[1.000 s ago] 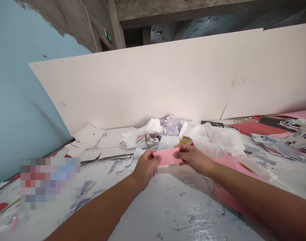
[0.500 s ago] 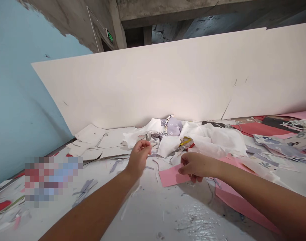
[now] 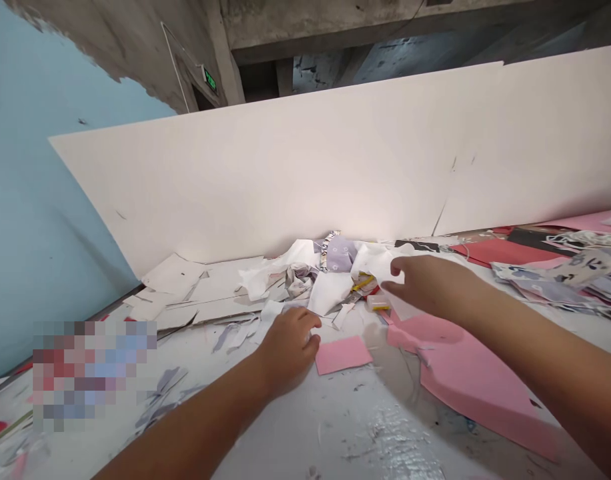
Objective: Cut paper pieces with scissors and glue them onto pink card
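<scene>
Your left hand is low over the white table, fingers curled with a narrow gap between thumb and forefinger; you cannot tell from here whether anything sits inside the curl. Just beside that thumb, the small pink card lies flat on the table, in front of the scraps. Your right hand is raised, thumb and fingers spread with nothing between them, in front of the crumpled white sheets. Below its thumb is a small clear box with a yellow edge. Under your right forearm, a large pink sheet spreads over the table. Past your hands, a purple cloth lies near the tall white board
</scene>
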Demonstrator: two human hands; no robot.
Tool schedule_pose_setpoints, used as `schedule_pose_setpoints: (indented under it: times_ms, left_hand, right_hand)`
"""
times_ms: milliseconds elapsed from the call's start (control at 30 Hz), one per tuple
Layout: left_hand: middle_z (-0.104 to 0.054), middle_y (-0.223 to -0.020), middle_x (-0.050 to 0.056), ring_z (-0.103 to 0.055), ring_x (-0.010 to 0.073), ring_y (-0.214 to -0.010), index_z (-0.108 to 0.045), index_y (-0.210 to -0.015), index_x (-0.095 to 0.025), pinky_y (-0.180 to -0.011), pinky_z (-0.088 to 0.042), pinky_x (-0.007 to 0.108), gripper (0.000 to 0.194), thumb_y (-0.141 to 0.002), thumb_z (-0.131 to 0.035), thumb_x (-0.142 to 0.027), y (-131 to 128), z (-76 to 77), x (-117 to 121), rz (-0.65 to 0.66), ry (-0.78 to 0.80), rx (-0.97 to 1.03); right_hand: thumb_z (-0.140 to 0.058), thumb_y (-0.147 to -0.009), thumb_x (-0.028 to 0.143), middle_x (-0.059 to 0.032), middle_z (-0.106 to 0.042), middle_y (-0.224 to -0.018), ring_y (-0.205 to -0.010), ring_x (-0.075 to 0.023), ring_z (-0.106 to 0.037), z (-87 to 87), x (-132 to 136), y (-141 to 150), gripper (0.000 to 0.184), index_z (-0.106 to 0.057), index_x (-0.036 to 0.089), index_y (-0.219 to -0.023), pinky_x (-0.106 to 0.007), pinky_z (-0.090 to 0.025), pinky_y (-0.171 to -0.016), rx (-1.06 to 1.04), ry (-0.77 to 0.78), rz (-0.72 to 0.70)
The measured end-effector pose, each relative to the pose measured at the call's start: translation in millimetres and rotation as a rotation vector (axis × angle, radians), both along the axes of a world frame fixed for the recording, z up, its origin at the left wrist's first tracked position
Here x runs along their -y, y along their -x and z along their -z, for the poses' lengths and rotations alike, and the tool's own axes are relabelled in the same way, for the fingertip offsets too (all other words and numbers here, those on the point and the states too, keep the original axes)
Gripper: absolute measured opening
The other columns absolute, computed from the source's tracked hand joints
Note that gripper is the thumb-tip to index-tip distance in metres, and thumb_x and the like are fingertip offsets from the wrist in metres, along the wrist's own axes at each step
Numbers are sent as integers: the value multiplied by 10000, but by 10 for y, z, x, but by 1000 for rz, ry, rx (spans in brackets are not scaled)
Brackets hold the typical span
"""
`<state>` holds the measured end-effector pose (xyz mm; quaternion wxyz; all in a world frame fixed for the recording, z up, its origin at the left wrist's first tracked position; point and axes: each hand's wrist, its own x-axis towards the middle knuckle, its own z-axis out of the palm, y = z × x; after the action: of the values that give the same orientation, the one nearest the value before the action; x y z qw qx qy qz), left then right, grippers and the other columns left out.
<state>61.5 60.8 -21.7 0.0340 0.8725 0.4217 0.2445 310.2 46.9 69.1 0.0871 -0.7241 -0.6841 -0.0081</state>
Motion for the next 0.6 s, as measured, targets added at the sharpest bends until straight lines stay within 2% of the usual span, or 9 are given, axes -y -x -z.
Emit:
schedule_pose_setpoints:
  times_ms: [100, 133, 200, 267, 367, 433, 533, 600]
  left_hand:
    - [-575, -920, 46, -517, 194, -862, -562, -925, -212, -776, -410, 350, 218, -759, -427, -169, -49, 58, 70, 58, -23, -22]
    - [-574, -918, 49, -515, 196, -866, -561, -930, -209, -782, -407, 354, 224, -762, -420, -164, -42, 66, 74, 64, -33, -26]
    - [-574, -928, 55, -512, 200, -878, -558, -937, -208, -790, -402, 358, 228, -770, -410, -166, -17, 73, 65, 51, -42, -16]
    - [-575, -939, 59, -512, 203, -887, -556, -934, -210, -794, -400, 359, 224, -773, -407, -168, 3, 74, 51, 34, -32, -5]
    - [-576, -953, 59, -514, 204, -891, -553, -920, -209, -797, -397, 360, 211, -767, -415, -164, 5, 75, 48, 29, -15, 1]
    - [-577, -950, 56, -516, 202, -885, -552, -913, -209, -799, -396, 361, 205, -767, -416, -160, -3, 72, 57, 34, -8, 6]
    - [-577, -930, 50, -517, 201, -878, -551, -907, -216, -797, -395, 360, 210, -769, -406, -152, -12, 65, 72, 44, -1, 14]
    - [-575, -920, 50, -517, 202, -869, -553, -899, -219, -788, -398, 359, 211, -769, -401, -151, -14, 63, 77, 46, 3, 20]
  right_hand:
    - [-553, -661, 269, -18, -646, -858, -684, -212, -598, -84, 0, -186, 273, -593, 268, -932, -274, -377, -497, -37, 75, -87]
    - [-579, -620, 223, 17, -650, -844, -661, -187, -599, -70, -16, -227, 308, -603, 300, -917, -253, -380, -492, -65, 134, -153]
    - [-601, -573, 173, 23, -653, -831, -647, -180, -599, 19, -82, -268, 366, -617, 300, -916, -241, -381, -491, -158, 270, -337]
    - [-583, -563, 122, 2, -653, -843, -684, -193, -600, 163, -183, -256, 362, -629, 266, -892, -253, -399, -538, -163, 228, -344]
    - [-537, -578, 56, -53, -639, -889, -856, -257, -562, 386, -319, -183, 400, -624, 232, -927, -314, -392, -683, -139, 73, -327]
    - [-555, -548, 22, -71, -640, -830, -934, -301, -516, 495, -357, -133, 360, -646, 220, -834, -359, -355, -759, -116, 12, -348]
    - [-578, -526, -14, -88, -635, -714, -945, -322, -497, 571, -344, -91, 243, -631, 195, -637, -378, -319, -800, -117, -39, -365]
    - [-579, -520, -32, -80, -627, -680, -920, -303, -511, 565, -326, -86, 229, -607, 188, -580, -367, -314, -808, -140, -78, -347]
